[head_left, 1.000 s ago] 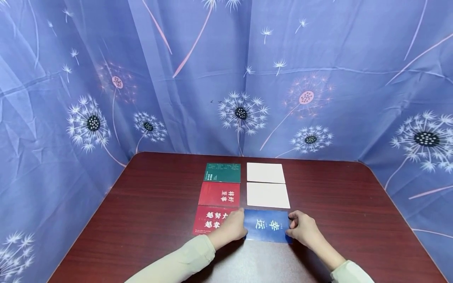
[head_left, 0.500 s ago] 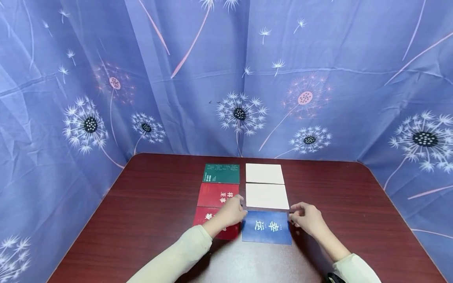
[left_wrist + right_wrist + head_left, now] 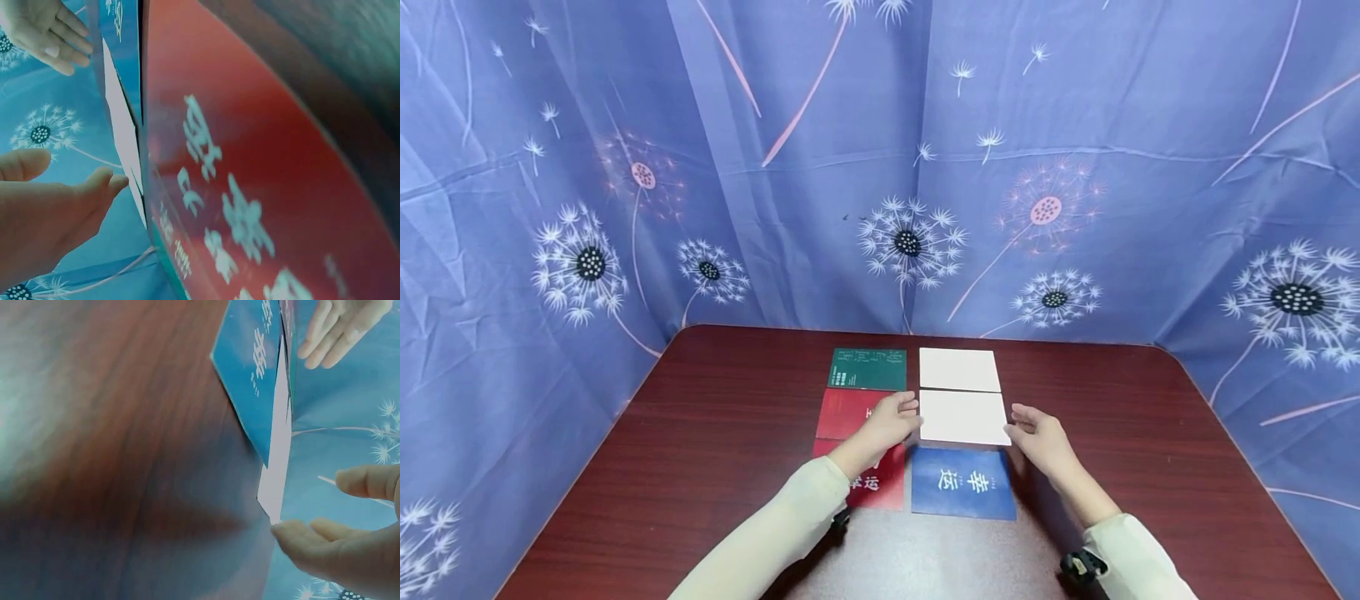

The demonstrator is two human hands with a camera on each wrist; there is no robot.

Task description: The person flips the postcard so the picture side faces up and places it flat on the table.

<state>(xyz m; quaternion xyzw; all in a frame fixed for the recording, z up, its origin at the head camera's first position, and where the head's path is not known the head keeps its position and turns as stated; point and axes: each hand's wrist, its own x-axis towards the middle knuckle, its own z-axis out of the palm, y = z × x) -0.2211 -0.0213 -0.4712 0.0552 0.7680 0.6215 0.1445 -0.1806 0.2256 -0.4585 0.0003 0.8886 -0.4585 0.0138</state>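
A blue card (image 3: pixel 964 483) with white characters lies flat on the table, below two white cards (image 3: pixel 964 417) stacked in a column. My left hand (image 3: pixel 887 422) hovers over the red cards (image 3: pixel 880 483), its fingertips close to the left edge of the nearer white card. On the other side, my right hand (image 3: pixel 1041 437) has its fingertips right at that card's right edge. Both hands hold nothing, fingers extended and thumbs apart, as the left wrist view shows for the left hand (image 3: pixel 56 212) and the right wrist view for the right hand (image 3: pixel 344 544).
A green card (image 3: pixel 868 368) lies at the far end of the left column, above the red ones. Dark reddish wood makes up the table (image 3: pixel 722 450). A blue dandelion-print curtain (image 3: pixel 820 208) hangs behind and along both sides.
Both hands have let go of the blue card and moved away from me, up to the sides of the nearer white card. The blue card stays lying below it.
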